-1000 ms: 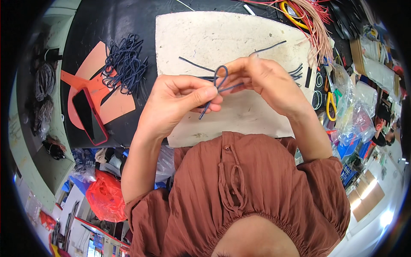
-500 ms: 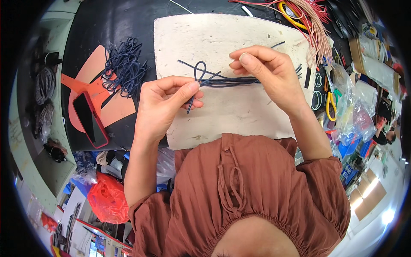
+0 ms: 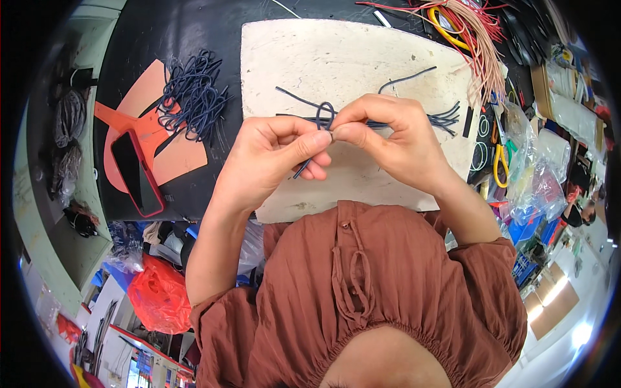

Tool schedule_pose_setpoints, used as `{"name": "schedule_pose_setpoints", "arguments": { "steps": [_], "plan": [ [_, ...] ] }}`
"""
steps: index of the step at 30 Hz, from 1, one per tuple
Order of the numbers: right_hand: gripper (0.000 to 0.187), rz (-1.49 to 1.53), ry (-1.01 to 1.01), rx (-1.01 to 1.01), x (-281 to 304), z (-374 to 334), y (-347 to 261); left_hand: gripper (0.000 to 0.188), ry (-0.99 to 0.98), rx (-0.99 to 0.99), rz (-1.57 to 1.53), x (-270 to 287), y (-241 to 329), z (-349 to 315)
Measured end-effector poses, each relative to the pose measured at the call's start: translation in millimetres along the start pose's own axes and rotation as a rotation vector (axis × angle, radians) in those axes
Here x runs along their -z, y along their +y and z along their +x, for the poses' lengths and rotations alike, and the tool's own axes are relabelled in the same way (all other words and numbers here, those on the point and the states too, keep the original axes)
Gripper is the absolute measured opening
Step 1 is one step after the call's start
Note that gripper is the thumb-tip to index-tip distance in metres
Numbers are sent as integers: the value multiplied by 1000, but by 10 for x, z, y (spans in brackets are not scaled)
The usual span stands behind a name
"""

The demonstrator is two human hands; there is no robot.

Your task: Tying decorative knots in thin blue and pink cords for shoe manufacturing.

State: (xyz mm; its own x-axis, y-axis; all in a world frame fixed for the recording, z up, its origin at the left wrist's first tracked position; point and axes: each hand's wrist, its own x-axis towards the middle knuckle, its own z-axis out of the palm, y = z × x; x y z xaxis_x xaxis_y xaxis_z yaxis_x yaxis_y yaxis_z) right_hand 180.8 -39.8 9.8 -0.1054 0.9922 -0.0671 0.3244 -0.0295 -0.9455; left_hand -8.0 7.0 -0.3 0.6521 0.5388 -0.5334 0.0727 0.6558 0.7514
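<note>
on the black tabletop (image 3: 162, 26) lies a white work board (image 3: 336, 58); over it the left hand (image 3: 272, 155) and right hand (image 3: 394, 139) pinch a dark blue cord (image 3: 325, 115) – both grips clamped on it, fingertips touching. a loop is formed, the knot looks not yet tightened. a pile of blue cords (image 3: 194, 97) waits to the left – nothing blocks.
</note>
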Motion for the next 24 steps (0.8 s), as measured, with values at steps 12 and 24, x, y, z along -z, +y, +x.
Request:
{"name": "schedule_pose_setpoints", "arguments": {
  "steps": [12, 24],
  "plan": [
    [12, -330, 148, 93, 146, 103, 216, 17, 608, -434, 480, 316, -29, -73],
    [9, -661, -42, 264, -27, 80, 281, 23, 546, -1000, 1322, 150, -121, 170]
  ]
}}
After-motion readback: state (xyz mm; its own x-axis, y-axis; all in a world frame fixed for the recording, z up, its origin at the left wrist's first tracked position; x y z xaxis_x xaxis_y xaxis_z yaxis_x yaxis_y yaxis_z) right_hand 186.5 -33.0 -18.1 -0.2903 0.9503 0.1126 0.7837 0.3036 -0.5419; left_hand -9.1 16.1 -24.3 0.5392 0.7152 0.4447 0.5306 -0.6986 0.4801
